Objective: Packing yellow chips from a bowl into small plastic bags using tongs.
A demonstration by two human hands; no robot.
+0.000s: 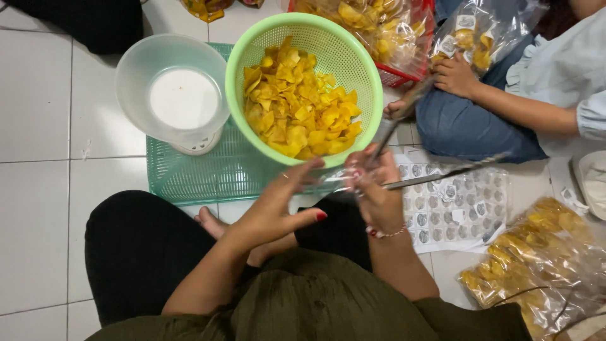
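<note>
Chips in basket, right of bowl

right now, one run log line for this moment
left hand: holding clear bag open | right hand: gripping metal tongs at bag | green basket: yellow chips, just ahead

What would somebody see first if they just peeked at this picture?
Probably the bright green basket full of yellow chips, sitting on a green mesh tray in the middle of the white tiled floor. Just below it, the left hand and right hand hold a clear plastic bag, the right one also gripping metal tongs. Left of the basket stands a clear plastic tub.
</note>
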